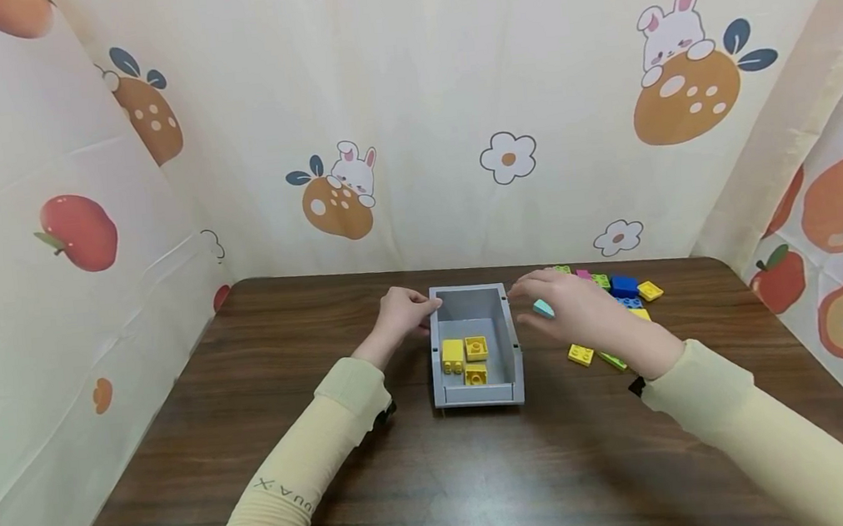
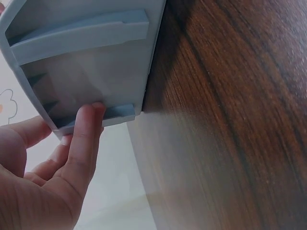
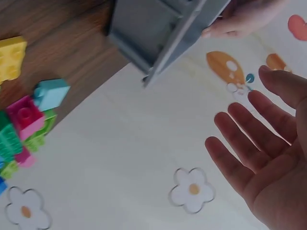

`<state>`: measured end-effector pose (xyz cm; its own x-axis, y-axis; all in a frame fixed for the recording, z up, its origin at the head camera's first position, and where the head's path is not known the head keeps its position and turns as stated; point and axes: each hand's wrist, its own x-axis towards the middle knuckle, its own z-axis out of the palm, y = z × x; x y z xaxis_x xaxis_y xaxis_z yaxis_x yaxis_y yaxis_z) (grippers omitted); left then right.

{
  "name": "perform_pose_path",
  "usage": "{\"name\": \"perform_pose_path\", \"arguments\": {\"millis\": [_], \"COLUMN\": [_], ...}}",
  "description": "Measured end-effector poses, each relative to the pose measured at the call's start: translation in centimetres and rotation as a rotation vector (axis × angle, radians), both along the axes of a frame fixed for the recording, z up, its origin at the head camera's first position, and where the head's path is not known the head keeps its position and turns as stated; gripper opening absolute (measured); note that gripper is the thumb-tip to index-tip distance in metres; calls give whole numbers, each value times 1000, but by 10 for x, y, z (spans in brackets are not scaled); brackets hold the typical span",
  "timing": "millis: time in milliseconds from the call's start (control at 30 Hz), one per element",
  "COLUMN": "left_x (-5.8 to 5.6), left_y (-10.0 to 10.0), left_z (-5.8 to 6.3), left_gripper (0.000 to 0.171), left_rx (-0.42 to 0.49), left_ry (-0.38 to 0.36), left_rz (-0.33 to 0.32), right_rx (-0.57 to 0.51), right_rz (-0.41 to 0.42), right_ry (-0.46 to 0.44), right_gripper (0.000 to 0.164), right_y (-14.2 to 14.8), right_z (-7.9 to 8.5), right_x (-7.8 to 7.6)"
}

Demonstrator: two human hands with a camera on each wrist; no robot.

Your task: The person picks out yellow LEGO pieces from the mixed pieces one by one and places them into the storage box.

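- Grey plastic bin (image 1: 478, 394): mid-tabletop, low front lip toward the person, between both hands.
- Inside: three yellow bricks (image 1: 453, 355), grouped toward the front; at least one looks hollow side up.
- Left hand (image 1: 401, 311): pinches the bin's far left corner, thumb at the rim, fingers against the outer wall.
- Right hand (image 1: 578, 308): fingers loosely spread, nothing held, just beside the bin's right wall; right wrist view shows a gap, no contact.
- Step in hand, judged: steadying or handling the bin by its edge. No brick in the right hand.
- Next move, judged: if the bin is to shift, right fingers need to close on the right wall, level with the left grip, so the bricks don't slide.
- Loose bricks right of the bin, partly hidden by the right hand: blue brick (image 1: 623, 285), teal brick (image 3: 53, 94), pink brick (image 3: 26, 117), also green and yellow.
- Dark wood-look tabletop (image 1: 478, 483); fruit-and-rabbit printed cloth (image 1: 420, 79) behind and at the sides.
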<state>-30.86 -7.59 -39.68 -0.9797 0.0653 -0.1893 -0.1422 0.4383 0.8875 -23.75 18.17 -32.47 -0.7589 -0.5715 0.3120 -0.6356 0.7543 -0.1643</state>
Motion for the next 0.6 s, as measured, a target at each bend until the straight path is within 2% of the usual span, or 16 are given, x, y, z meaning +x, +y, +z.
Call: {"name": "perform_pose_path", "arguments": {"millis": [133,333,600], "left_x": [0,0,0], "left_y": [0,0,1], "left_z": [0,0,-1], "left_gripper": [26,27,26], "left_rx": [-8,-9,-13], "left_ry": [6,4,1], "left_rz": [2,5,7], "right_rx": [-26,-30,-37], "right_rz": [-38,-86,-120], "right_ry": [-8,-67,-122], "right_gripper": [39,50,56], "right_y": [15,32,46], "right_z": [-6,-22,-40], "right_x": [2,5,8]}}
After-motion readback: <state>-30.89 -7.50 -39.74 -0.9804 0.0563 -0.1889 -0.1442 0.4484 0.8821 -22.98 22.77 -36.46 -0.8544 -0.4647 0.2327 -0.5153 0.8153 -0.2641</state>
